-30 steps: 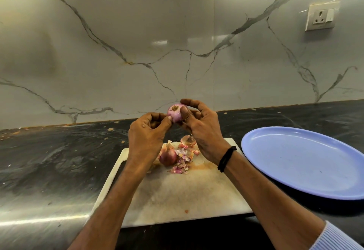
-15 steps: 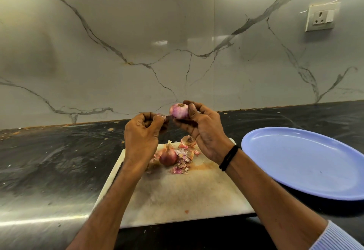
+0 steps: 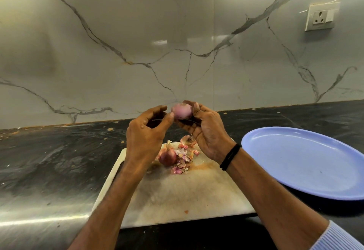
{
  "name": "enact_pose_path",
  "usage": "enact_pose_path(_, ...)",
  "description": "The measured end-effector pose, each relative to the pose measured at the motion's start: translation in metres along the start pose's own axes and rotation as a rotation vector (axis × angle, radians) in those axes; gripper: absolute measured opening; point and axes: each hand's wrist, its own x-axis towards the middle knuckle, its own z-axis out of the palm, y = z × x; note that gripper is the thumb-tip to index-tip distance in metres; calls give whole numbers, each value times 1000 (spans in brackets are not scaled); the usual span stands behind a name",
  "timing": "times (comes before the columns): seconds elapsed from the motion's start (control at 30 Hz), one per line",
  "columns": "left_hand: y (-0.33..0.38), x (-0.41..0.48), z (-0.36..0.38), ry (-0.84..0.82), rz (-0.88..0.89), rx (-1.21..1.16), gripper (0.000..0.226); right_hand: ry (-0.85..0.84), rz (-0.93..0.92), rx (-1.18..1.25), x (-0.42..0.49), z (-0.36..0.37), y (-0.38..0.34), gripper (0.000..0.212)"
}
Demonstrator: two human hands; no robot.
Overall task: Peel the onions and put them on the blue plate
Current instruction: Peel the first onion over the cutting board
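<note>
My right hand (image 3: pixel 206 133) holds a small pink onion (image 3: pixel 181 110) up above the far end of the white cutting board (image 3: pixel 177 196). My left hand (image 3: pixel 146 133) is just left of it, with the thumb tip touching the onion's left side and the fingers curled. A second onion (image 3: pixel 167 156), with its brown-red skin on, lies on the board below my hands beside a heap of peel scraps (image 3: pixel 182 160). The blue plate (image 3: pixel 307 163) lies on the counter to the right of the board, with nothing on it.
The dark counter (image 3: pixel 49 161) runs along a marble-patterned wall. A wall socket (image 3: pixel 322 16) sits high at the right. A larger curl of peel (image 3: pixel 189 140) lies at the board's far edge. The plate's left rim overlaps the board's right side.
The onion has been turned in my right hand, so its smooth side now faces me. My left hand, which had drawn back a little, has returned to touch it.
</note>
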Motion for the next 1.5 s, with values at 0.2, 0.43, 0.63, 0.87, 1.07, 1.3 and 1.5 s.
enact_pose_path(0.2,0,-2,3,-66,32,-92,50,-80,11,-26,-1,1,2,34)
enact_pose_path(0.43,2,-1,4,-76,-21,-287,40,-125,23,32,1,0,2,34)
enact_pose_path(0.63,1,1,4,-55,-116,-426,36,-171,34,19,1,-1,2,39)
enact_pose_path(0.87,-2,2,4,-27,-159,-482,32,-201,-11,-107,2,-3,1,40)
enact_pose_path(1.07,-1,3,2,-19,-171,-496,32,-212,-43,-209,4,-3,5,40)
enact_pose_path(1.3,-5,6,2,55,-155,-369,27,-198,-94,-376,1,-3,9,47)
enact_pose_path(1.5,-4,5,-2,119,-96,-325,26,-227,-73,-346,0,-1,9,43)
